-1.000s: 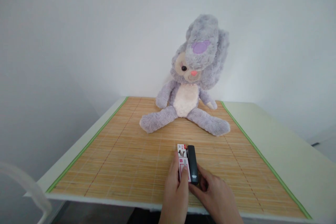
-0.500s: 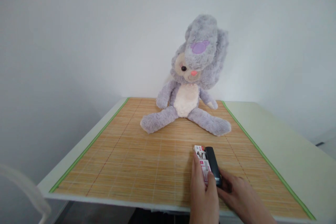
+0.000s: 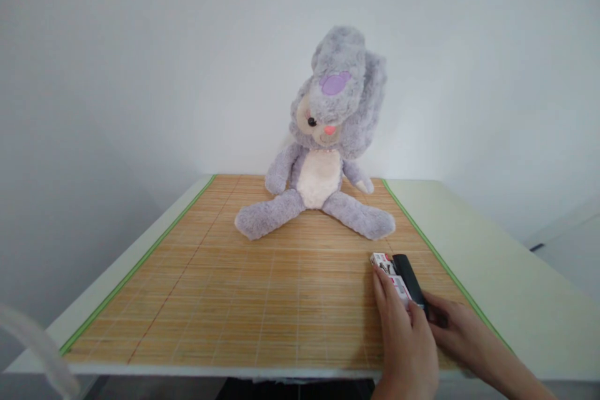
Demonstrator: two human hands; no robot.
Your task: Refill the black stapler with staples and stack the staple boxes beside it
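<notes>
At the right front of the bamboo mat (image 3: 262, 287), my left hand (image 3: 405, 331) is closed on small white boxes (image 3: 398, 284) with red and pink print, fingers along their left side. A black stapler (image 3: 409, 278) lies lengthwise against the boxes' right side. My right hand (image 3: 457, 328) has its fingers bent around the stapler's near right end. Part of the boxes and the near end of the stapler are hidden by my hands.
A grey-lilac plush rabbit (image 3: 319, 178) sits upright at the back of the mat, legs spread. The mat has green edges and lies on a pale table (image 3: 487, 262) against a white wall (image 3: 140, 62). A blurred pale curved object (image 3: 42, 340) is at lower left.
Both hands have moved to the right over the mat with the boxes and stapler, which now slant more. The view has turned slightly, so the plush rabbit appears further left.
</notes>
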